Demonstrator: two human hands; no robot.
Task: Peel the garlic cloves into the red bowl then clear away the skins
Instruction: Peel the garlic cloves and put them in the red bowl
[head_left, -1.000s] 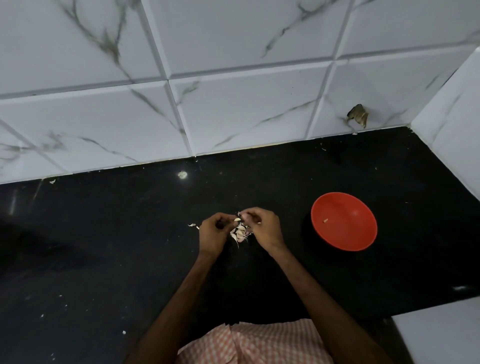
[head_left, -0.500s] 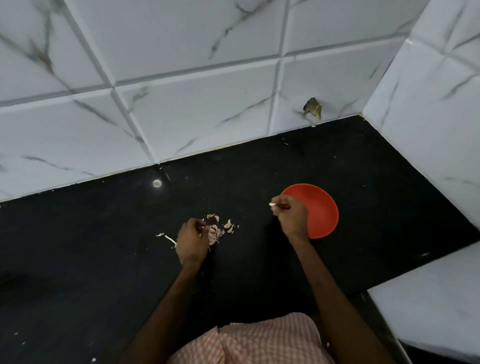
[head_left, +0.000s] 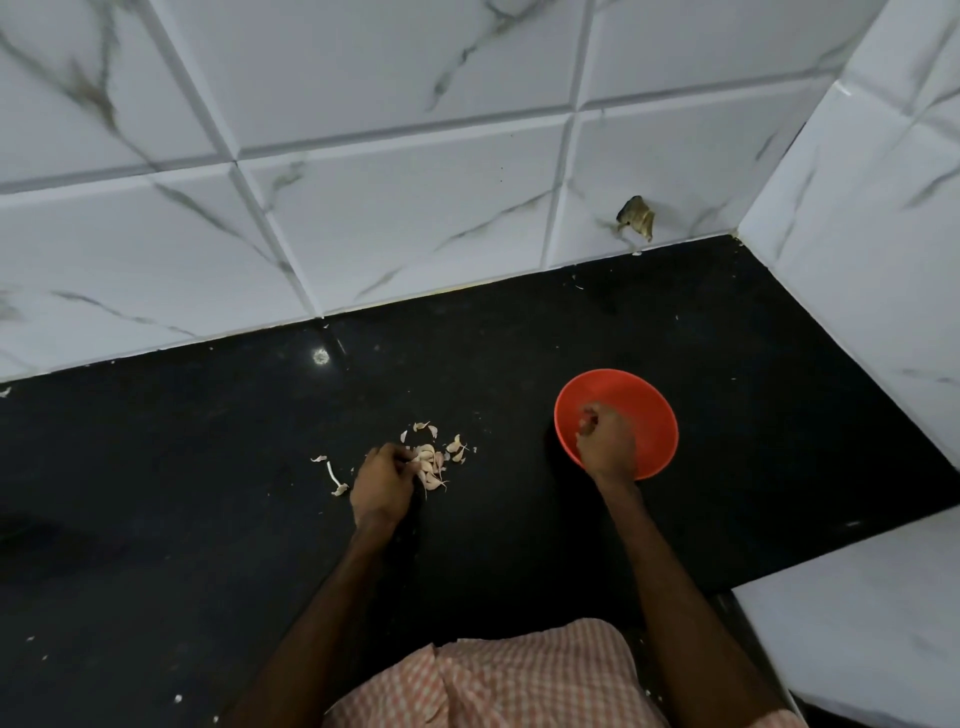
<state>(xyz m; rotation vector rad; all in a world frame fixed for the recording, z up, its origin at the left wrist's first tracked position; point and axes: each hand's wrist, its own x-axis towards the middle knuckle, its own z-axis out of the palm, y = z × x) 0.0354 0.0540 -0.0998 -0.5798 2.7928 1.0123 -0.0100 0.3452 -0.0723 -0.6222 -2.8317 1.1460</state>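
- While the right hand (head_left: 605, 441) hangs over the near-left part of the red bowl (head_left: 652, 402), its fingers are curled downward, probably to drop a peeled clove in; whether they hold one cannot be told from the head view.
- Left of the bowl and well apart from it, the left hand (head_left: 382, 480) rests at the pile of garlic cloves (head_left: 434, 462) on the black countertop (head_left: 208, 519). Its fingers are bent into the near-left edge of the pile, likely reaching for a clove, though an actual grip cannot be made out.
- Loose skins (head_left: 332, 475) lie just left of that hand, with a few more at the far side of the pile; they are not yet cleared.
- Marbled wall tiles (head_left: 389, 208) close off the far side and the right, with a brown scrap (head_left: 636, 215) stuck low on the far wall.
- Nothing lies between pile and bowl, so the way across looks free; a white ledge (head_left: 857, 623) sits near right, and checked cloth (head_left: 493, 680) shows at the near edge.
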